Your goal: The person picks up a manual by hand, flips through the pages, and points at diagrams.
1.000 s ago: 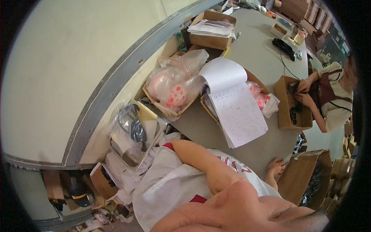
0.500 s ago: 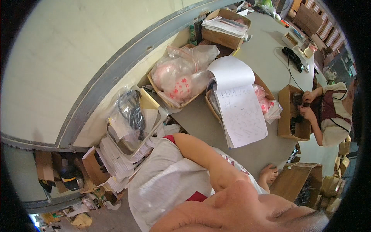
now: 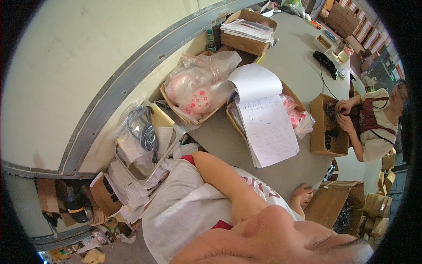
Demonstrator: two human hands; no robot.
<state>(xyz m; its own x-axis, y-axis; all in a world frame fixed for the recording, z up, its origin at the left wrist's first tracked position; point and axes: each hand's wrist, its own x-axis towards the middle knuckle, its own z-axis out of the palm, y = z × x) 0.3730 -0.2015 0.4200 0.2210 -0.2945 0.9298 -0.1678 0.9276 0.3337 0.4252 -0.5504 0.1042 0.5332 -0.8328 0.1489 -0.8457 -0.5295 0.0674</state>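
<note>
A: Obs., left to right. Metal tray point(image 3: 132, 169) by the wall, holding bagged cables point(image 3: 141, 128) and paper slips. Next, an open carton point(image 3: 169, 100) of pink packets in clear bags.

B: And the written sheets?

A: Notepad point(image 3: 267, 130), top page folded back, lying tilted across a second carton, mid-table point(image 3: 299, 61).

B: Hands?

A: Left hand point(image 3: 302, 193), as I read the bent arm: fingers lightly spread, resting on the near table edge, holding nothing that I can see. It sits near the notepad's lower corner without touching it. Right hand is out of frame; the blurred skin at the bottom I cannot identify.

B: Right side?

A: Tall brown box point(image 3: 324, 127); a co-worker's hands point(image 3: 342, 115) are inside its top. Another open box point(image 3: 329, 203) sits just beside the left hand.

B: Handling note?

A: Judgement only: the pad overhangs its carton, so any touch should press it flat from above, not tug the loose corner, and stay clear of the folded page.
</note>
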